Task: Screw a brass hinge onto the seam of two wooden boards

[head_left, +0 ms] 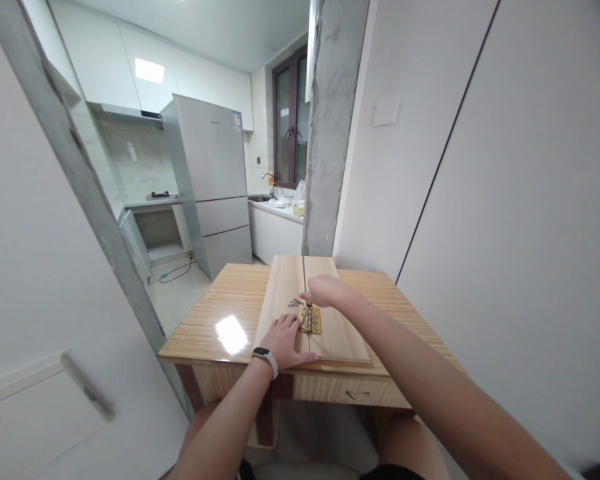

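Observation:
Two pale wooden boards lie side by side on a small wooden table, with a brass hinge over the seam between them. My left hand lies flat on the left board next to the hinge, fingers stretched out; a watch is on its wrist. My right hand hovers just above the hinge, its fingers curled downward in a pinch; what they hold is hidden. A few small dark screws lie on the left board beside it.
The table has a drawer at its front. White walls close in at the right and left. Behind a grey concrete pillar is a kitchen with a silver fridge and a counter with a sink.

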Available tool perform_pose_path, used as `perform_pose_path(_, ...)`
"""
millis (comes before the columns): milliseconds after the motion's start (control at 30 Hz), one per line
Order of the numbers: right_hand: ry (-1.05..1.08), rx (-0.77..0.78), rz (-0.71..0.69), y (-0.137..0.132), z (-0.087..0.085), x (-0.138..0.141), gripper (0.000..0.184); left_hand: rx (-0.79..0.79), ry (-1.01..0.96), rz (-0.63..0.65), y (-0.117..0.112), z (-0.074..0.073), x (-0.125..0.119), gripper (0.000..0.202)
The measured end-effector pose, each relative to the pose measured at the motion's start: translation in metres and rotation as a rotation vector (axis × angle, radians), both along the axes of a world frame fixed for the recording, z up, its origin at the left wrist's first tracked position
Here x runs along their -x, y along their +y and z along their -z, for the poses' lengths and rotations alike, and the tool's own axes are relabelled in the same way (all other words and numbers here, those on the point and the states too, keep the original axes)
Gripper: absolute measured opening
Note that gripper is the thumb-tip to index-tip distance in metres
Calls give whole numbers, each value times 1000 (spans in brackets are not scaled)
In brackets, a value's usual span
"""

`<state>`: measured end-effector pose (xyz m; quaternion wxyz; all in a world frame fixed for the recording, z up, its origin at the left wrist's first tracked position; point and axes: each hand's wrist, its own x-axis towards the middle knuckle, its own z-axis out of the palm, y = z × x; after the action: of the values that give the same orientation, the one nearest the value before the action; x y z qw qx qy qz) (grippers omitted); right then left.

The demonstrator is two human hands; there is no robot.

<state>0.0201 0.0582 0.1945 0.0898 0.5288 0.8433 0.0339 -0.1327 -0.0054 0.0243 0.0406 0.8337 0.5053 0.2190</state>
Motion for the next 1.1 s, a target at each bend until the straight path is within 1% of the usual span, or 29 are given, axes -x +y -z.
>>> perform_pose_path(200,12,-20,-85,-2,0,-2,45,-3,12,1,0,0,0,95)
perform_pose_path(300,24,12,-160,0,0,-6,33,-7,12,-2,-1,0,0,96)
perform_pose_path(367,46,51,-201,3,1,-8,30,-11,10,-2,-1,1,0,97)
perform_pose_path(433,59,81,-195,4,0,-8,34,-14,9,-1,0,1,0,97)
perform_pose_path(467,57,87,-171,4,0,-7,39,-13,9,-1,0,1,0,96)
perform_pose_path(567,31,68,-61,3,-1,-4,62,-5,13,-8,0,1,0,97)
perform_pose_path(633,10,50,-13,3,0,-2,70,1,18,-12,0,1,0,97)
perform_pose_path(800,0,23,-5,3,3,-1,65,8,20,-6,-1,0,0,96)
perform_pose_path(967,18,10,-16,-2,0,0,57,-10,16,1,0,0,0,98)
perform_pose_path(1033,13,12,-37,-3,-1,0,52,-16,12,0,0,0,0,98)
perform_pose_path(1100,10,12,-90,-2,-1,0,44,-19,9,1,0,1,0,98)
